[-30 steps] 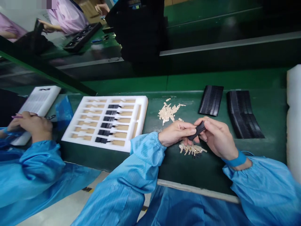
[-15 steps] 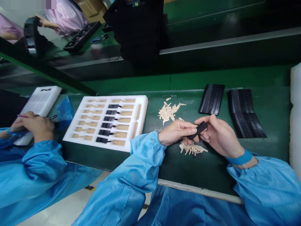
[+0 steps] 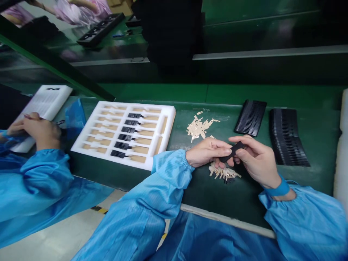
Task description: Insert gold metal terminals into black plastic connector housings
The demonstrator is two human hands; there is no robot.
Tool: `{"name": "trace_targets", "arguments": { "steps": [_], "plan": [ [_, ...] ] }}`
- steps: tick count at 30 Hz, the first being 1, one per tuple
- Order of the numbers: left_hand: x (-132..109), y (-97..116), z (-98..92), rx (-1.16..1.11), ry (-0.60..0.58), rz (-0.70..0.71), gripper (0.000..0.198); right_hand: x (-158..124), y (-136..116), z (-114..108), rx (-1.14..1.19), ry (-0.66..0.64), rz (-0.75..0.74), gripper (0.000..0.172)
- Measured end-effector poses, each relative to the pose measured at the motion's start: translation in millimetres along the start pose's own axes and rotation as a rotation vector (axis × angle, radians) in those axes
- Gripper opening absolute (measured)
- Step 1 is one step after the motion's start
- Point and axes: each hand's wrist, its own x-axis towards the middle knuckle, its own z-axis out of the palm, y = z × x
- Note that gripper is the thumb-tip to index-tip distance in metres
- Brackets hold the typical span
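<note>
Between my two hands is a small black rectangular piece (image 3: 231,152), tilted up to the right. My left hand (image 3: 208,151) pinches its lower left end. On its upper right end are the thumb and fingers of my right hand (image 3: 257,157), which wears a blue wristband. Just below the hands lies a fanned pile of thin pale strips (image 3: 224,173), with some dark bits at its lower edge. Another heap of pale flat tabs with small holes (image 3: 199,127) lies beyond my left hand.
Left of me, a white foam tray (image 3: 111,145) holds several black parts in its right-hand slots. Two stacks of black ribbed pieces, one nearer (image 3: 250,117) and one farther right (image 3: 288,137), lie beyond my right hand. A co-worker's hands (image 3: 40,130) are at far left, beside a blue sheet (image 3: 75,117).
My right hand's fingers have closed in over the black piece's upper end, where they were spread more loosely. My left hand keeps its pinch. The whole view has shifted slightly.
</note>
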Motion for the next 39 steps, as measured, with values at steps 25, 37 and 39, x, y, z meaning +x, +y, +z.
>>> {"name": "trace_targets", "arguments": {
  "steps": [25,37,39],
  "plan": [
    [13,-8,4.2,0.296,0.255,0.132,0.041,17,-5,-15,-0.145,-0.058,0.129,0.038],
    [24,2,-4.6,0.243,0.573,0.167,0.038,23,-6,-33,-0.057,0.101,0.226,0.038],
    [24,3,-5.0,0.261,0.592,0.164,0.037,26,-6,-31,0.035,0.235,0.136,0.038]
  ]
}}
